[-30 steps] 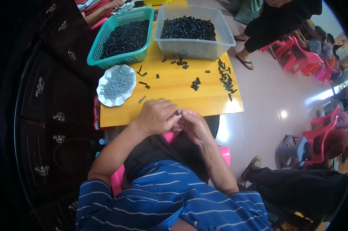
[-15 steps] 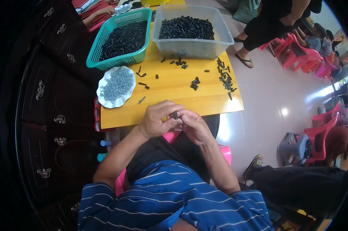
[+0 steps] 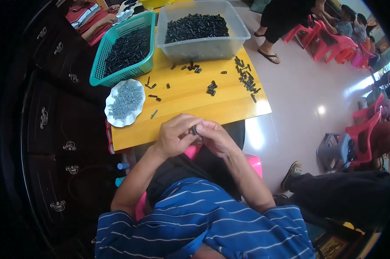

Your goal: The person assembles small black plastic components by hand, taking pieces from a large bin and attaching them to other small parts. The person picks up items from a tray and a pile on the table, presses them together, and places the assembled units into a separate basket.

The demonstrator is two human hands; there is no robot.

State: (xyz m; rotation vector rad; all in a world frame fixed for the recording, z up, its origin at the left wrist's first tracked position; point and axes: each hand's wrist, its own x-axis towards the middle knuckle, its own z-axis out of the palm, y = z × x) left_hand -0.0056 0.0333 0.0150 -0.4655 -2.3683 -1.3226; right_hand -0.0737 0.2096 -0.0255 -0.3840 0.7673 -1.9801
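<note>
My shirt: I wear a blue striped shirt (image 3: 203,224), and my arms reach out from it.
My left hand: My left hand (image 3: 175,136) is curled shut, and its fingers pinch one end of a small black piece (image 3: 194,130).
My right hand: My right hand (image 3: 216,138) is curled shut too, and it pinches the other end of that same piece.
Where the piece is: It sits between my two hands, just past the near edge of the table (image 3: 195,112), above my lap.
How to do it well: I think I should hold the piece with my fingertips only, so I can see it. I should keep both hands close and steady, and push or turn gently so it does not slip and fall to the floor.
White plate: A white plate (image 3: 110,114) with a wavy rim is on my left. It holds a pile of little grey metal bits (image 3: 126,100).
Loose bits: More black pieces (image 3: 246,77) lie spread on the yellow table, some in a heap on the right.
Green basket: A green basket (image 3: 101,71) stands far left, full of black pieces.
Clear tub: A clear tub (image 3: 203,47) stands beside it, also full of black pieces.
Far away: Other people sit and stand past the table, near pink chairs (image 3: 329,41).
</note>
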